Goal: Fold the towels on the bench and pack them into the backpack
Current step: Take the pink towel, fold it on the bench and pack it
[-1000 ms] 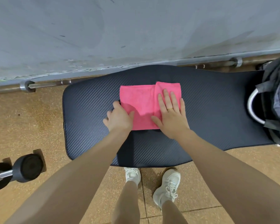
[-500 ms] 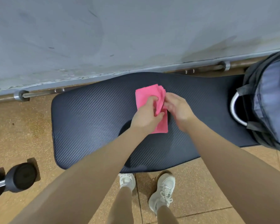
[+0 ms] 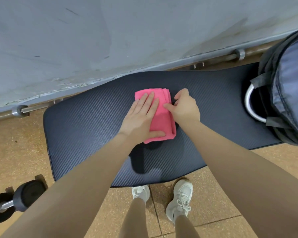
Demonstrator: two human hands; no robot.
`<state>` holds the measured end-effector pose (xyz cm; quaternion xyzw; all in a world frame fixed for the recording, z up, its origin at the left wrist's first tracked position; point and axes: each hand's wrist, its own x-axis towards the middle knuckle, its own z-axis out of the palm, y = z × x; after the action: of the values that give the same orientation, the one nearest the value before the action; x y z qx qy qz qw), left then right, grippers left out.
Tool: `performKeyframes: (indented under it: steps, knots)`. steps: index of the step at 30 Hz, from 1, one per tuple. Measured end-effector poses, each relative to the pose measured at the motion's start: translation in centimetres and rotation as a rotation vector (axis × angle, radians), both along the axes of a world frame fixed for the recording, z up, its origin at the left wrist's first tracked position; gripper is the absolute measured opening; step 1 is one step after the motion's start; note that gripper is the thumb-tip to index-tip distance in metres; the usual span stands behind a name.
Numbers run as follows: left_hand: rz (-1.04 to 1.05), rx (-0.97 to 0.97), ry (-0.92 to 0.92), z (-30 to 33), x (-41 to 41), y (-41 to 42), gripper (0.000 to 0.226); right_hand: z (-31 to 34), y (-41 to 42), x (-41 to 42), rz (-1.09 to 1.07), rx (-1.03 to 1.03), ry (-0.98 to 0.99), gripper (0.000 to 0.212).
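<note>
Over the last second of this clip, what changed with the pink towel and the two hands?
The pink towel went from a wide half-fold to a narrow, thicker rectangle: its left side was folded over to the right. The left hand, earlier at the left edge, now presses flat on top; the right hand, earlier flat, now pinches the right edge. The towel stays on the dark padded bench; the grey backpack is untouched.

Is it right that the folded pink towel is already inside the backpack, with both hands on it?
Not quite. The head view shows the folded pink towel lying on the bench, not in the backpack, which sits at the bench's right end. The left hand presses it flat; the right hand touches its edge.
</note>
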<state>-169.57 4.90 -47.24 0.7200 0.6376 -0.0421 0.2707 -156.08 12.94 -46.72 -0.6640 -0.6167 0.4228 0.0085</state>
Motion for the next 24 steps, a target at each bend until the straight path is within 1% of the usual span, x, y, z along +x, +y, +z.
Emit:
performKeyframes:
  steps: [3,4,6,8,10,11,12,14,15,16,18,20,22,24]
  knots:
    - [0.039,-0.038,0.048,-0.7,0.6,0.8,0.125,0.6,-0.7,0.5,0.013,0.007,0.087,0.029]
    - [0.050,-0.056,0.066,-0.9,0.8,1.0,0.130,0.7,-1.1,0.8,0.033,-0.006,0.102,0.029]
    - [0.068,-0.087,0.089,-0.8,1.1,1.3,0.134,0.9,-2.5,1.4,0.074,-0.061,0.075,0.037]
    - [0.076,-0.111,0.082,-0.4,1.3,1.5,0.137,1.2,-4.3,1.7,0.107,-0.116,0.005,0.046]
    - [0.053,-0.151,0.059,0.4,1.1,1.6,0.140,1.7,-5.7,1.5,0.082,-0.164,-0.020,0.043]
    - [0.028,-0.169,0.048,0.8,0.8,1.6,0.140,1.9,-6.0,1.2,-0.001,-0.199,0.007,0.041]
    - [-0.001,-0.178,0.022,1.3,0.4,1.3,0.140,2.2,-6.0,0.9,-0.127,-0.258,0.067,0.040]
    - [-0.055,-0.162,-0.104,2.6,-0.8,0.4,0.135,3.2,-5.5,0.3,-0.424,-0.440,0.279,0.040]
    - [-0.074,-0.158,-0.193,3.5,-1.4,-0.2,0.130,3.7,-5.3,0.2,-0.550,-0.547,0.401,0.038]
    - [-0.084,-0.169,-0.271,4.4,-2.1,-0.8,0.124,4.5,-5.0,0.0,-0.633,-0.640,0.514,0.033]
    - [-0.059,-0.205,-0.385,6.3,-3.0,-1.9,0.115,6.8,-4.5,-0.1,-0.679,-0.728,0.643,0.018]
    - [0.041,-0.213,-0.492,8.0,-3.6,-2.3,0.114,9.0,-4.1,-0.1,-0.720,-0.741,0.666,0.008]
    - [0.160,-0.178,-0.568,9.9,-3.6,-2.2,0.109,11.3,-3.7,0.3,-0.793,-0.768,0.661,0.008]
    - [0.257,-0.108,-0.631,11.8,-3.2,-1.9,0.093,13.7,-3.4,1.0,-0.836,-0.823,0.668,0.013]
